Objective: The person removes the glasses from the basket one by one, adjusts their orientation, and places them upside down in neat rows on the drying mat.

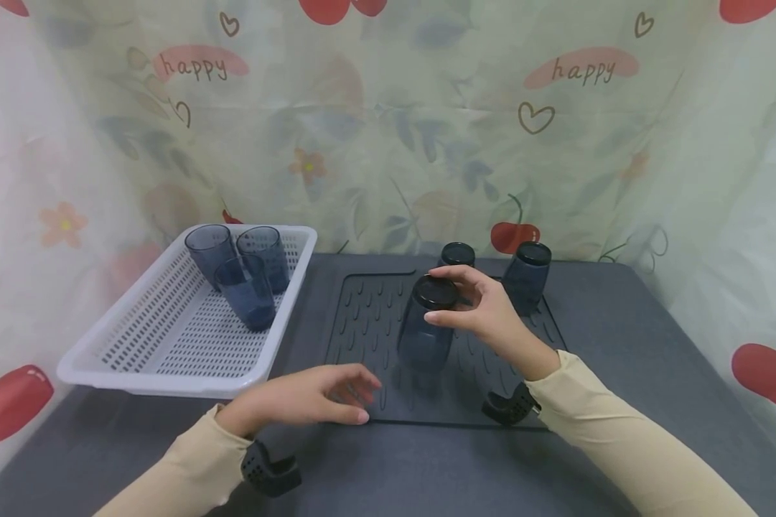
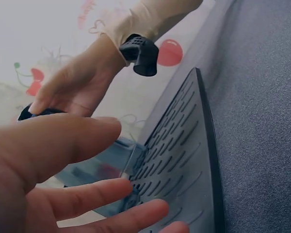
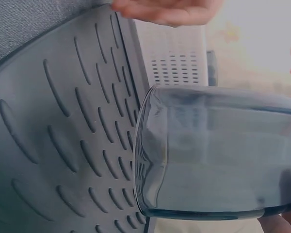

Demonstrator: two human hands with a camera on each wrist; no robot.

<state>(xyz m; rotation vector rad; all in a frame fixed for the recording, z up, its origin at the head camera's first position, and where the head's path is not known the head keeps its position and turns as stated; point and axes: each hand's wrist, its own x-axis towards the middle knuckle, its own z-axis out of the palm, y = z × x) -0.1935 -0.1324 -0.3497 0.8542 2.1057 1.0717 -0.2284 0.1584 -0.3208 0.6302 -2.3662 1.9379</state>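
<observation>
Arched right hand [image 1: 487, 305] grips inverted blue-glass tumbler [image 1: 425, 341] over grey ribbed mat [image 1: 362, 330], left hand [image 1: 313, 393] relaxed by mat's near-left corner, "happy"-printed floral curtain [image 1: 388, 122] behind.

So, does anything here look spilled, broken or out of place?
Nothing stands out. Three glasses sit in the white basket, the right hand holds an inverted glass by its base, and two more glasses stand upside down beyond it on the dark mat. No spill or crack shows.

I see smoky-blue glass tumblers [image 1: 425, 343], a white slotted plastic basket [image 1: 197, 339], and red cherries [image 1: 507, 238] dotting the cream curtain [image 1: 388, 79].
</observation>
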